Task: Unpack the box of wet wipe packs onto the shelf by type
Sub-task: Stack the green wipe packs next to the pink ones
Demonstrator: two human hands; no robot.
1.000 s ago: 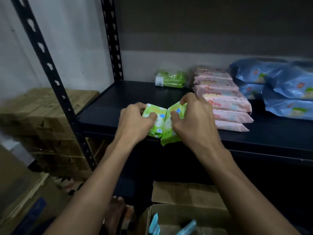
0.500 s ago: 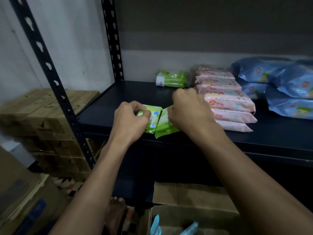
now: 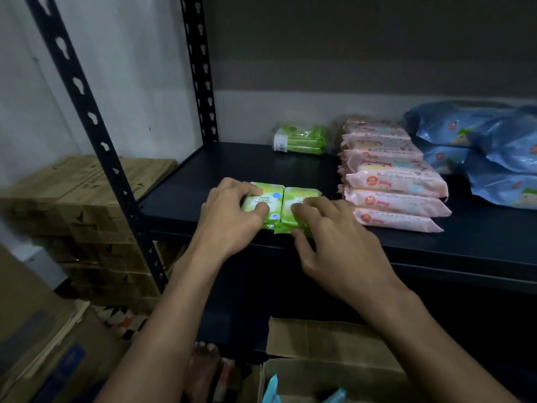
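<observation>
Green packs [image 3: 280, 207] x2, left fingers [image 3: 255, 209] gripping one, right fingers [image 3: 302, 212] prob. resting loose.

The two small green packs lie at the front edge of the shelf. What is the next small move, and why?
Probably push both green "Apple Fresh" wet wipe packs back. They lie side by side at the front lip of the dark metal shelf, the left hand and right hand already rest on them, and a wrapped green bundle sits behind.

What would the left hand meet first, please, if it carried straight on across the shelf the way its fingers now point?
Probably the green bundle at the back of the shelf. The left hand, on the left green pack, points up-right towards it over bare shelf, though depth is hard to judge.
</observation>
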